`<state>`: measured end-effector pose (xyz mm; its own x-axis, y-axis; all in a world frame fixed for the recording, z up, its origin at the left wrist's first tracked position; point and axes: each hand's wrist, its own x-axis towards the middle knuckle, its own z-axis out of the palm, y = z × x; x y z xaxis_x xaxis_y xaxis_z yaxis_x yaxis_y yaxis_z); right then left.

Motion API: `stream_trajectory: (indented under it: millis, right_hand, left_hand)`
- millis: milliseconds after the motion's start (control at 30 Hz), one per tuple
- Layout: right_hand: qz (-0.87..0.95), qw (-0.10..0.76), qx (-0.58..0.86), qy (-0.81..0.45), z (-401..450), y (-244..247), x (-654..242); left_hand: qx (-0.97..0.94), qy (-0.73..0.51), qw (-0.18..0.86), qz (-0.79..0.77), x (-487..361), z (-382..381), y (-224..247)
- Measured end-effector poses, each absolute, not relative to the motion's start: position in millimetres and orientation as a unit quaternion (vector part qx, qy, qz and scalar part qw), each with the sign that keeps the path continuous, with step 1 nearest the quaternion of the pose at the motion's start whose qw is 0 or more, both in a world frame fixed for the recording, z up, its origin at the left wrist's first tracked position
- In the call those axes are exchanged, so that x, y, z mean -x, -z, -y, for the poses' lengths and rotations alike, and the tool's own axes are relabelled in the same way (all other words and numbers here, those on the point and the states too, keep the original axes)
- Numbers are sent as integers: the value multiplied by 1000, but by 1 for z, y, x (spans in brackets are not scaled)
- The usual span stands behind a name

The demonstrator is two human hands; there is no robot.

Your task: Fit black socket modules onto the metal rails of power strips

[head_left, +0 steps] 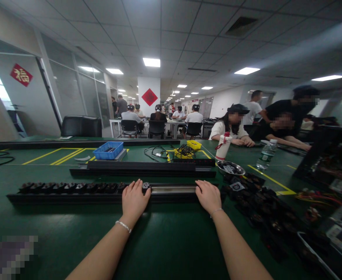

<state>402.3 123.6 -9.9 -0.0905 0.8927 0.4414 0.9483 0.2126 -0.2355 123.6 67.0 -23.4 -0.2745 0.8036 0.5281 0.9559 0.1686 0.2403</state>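
Note:
A long black rail (71, 199) lies across the green table in front of me, with a row of several small black parts (80, 186) standing along its left portion. My left hand (134, 198) rests over the rail at the right end of that row, beside a part with a grey top (146, 186). Its fingers are bent forward over the rail and partly hide what they touch. My right hand (209, 196) lies on the rail's right end, fingers curled over the edge. Between the hands a bare metallic strip (173, 189) shows in the rail.
Behind are another black rail (141, 168), a blue basket (109, 151), cables (156, 153) and a yellow tray (194, 145). To the right are a metal dish (230, 168), a bottle (266, 155), a cup (223, 147) and a black parts heap (261, 206). People sit beyond.

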Motion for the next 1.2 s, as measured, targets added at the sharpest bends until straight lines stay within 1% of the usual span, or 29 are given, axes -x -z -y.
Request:
stream_trajectory:
  millis: [267,667,1200]
  right_hand:
    - [737,251,625,58,-125,11,-402]
    - [737,261,621,58,-125,13,-403]
    - [737,256,622,58,-125,12,-402]
  left_hand:
    - [602,251,155,742,-125,-64,22]
    - [619,218,141,741,-124,-63,19]
    - [632,179,182,732,-131,-59,20]
